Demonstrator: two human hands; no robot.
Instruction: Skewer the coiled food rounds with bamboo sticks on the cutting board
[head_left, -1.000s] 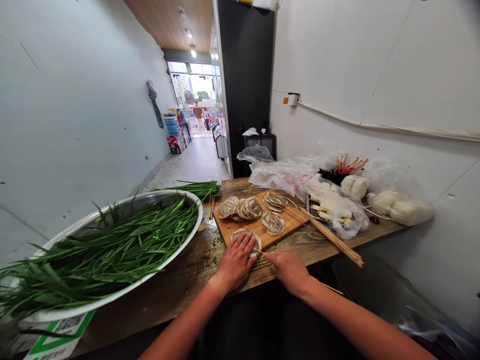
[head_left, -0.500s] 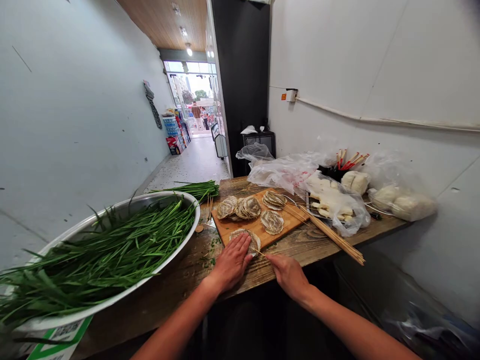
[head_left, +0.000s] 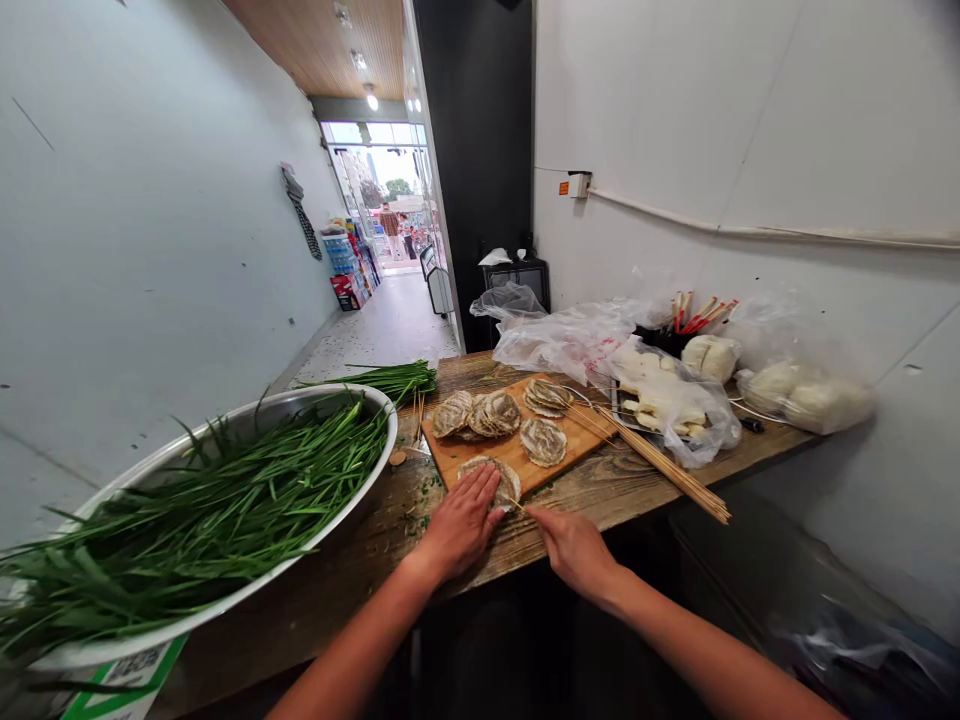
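Note:
My left hand [head_left: 466,515] lies flat, fingers stretched out, on a round, wrinkled, grey-brown food piece [head_left: 512,480] at the near edge of the wooden cutting board [head_left: 442,462]. Just to the right, my right hand [head_left: 574,545] pinches a thin bamboo skewer [head_left: 520,506]. The skewer's far end meets the rim of that piece; how deep it goes in is hidden. Farther back on the board sit similar round pieces: a pile [head_left: 495,414] at the left, a single one [head_left: 544,442] in the middle, and a small stack [head_left: 548,396] behind it.
A big metal basin [head_left: 391,425] of long green leaves [head_left: 247,510] stands at the left. A bundle of bamboo skewers [head_left: 667,470] overhangs the table's front edge. Plastic bags [head_left: 562,335] and a bagged tray of pale pieces [head_left: 667,400] lie behind at the right.
The view has shifted very slightly. Both hands stay at the same food piece, the left flat on it and the right pinching the skewer.

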